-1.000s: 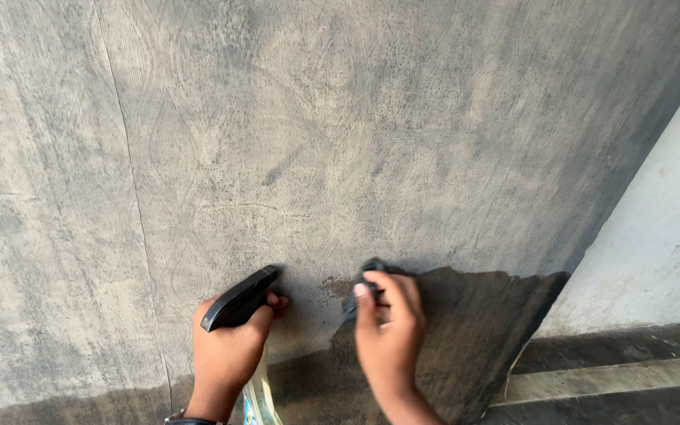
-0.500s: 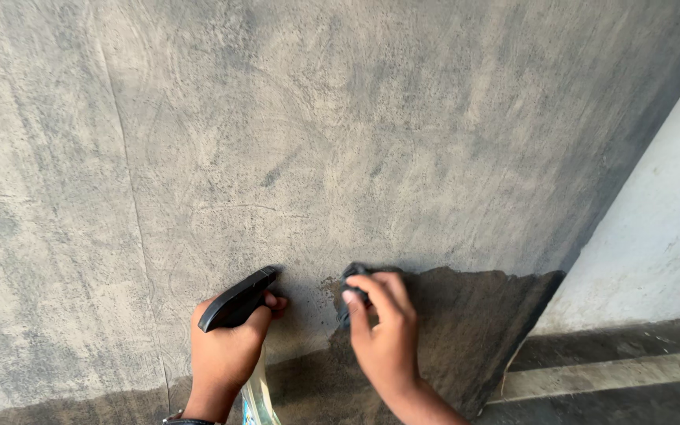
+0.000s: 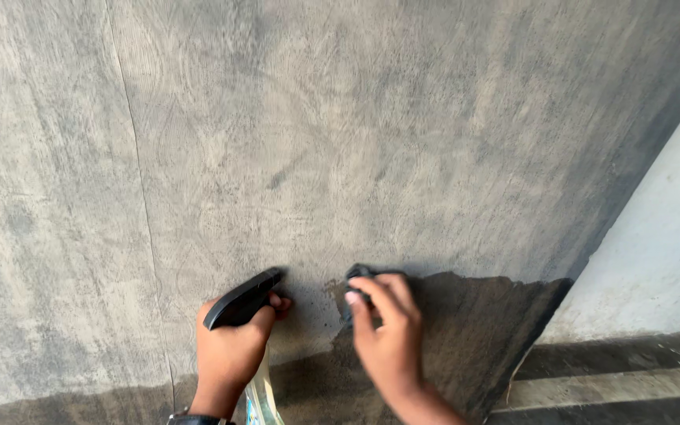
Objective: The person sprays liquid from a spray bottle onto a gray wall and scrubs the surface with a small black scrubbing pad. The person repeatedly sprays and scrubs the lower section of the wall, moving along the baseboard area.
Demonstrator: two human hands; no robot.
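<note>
Head view, the only one: a grey plastered wall (image 3: 340,118) fills nearly the whole picture, with a thin crack running down its left part and a dark, wet-looking band (image 3: 466,330) along its foot. To the right stands a paler wall face (image 3: 663,244), and below it a dark floor strip with a light stripe (image 3: 615,386).

Left hand (image 3: 230,354) is clenched round the neck of a spray bottle (image 3: 257,397); its black trigger head (image 3: 243,297) points up and right at the wall, a fingertip on the trigger. Only a little of the clear body shows under the wrist, at the bottom edge. A dark watch band sits on that wrist.

Right hand (image 3: 387,334) grasps a small dark cloth (image 3: 360,275) and presses it flat to the wall, just at the upper edge of the wet band, a short way right of the nozzle. Most of the cloth is hidden under the fingers.

By my judgement the cloth is soft, limp and light, likely damp, so it is best bunched under spread fingers as it is now. The bottle looks like light, stiff plastic, possibly slippery if wet, and is best held at the neck beneath the trigger.
</note>
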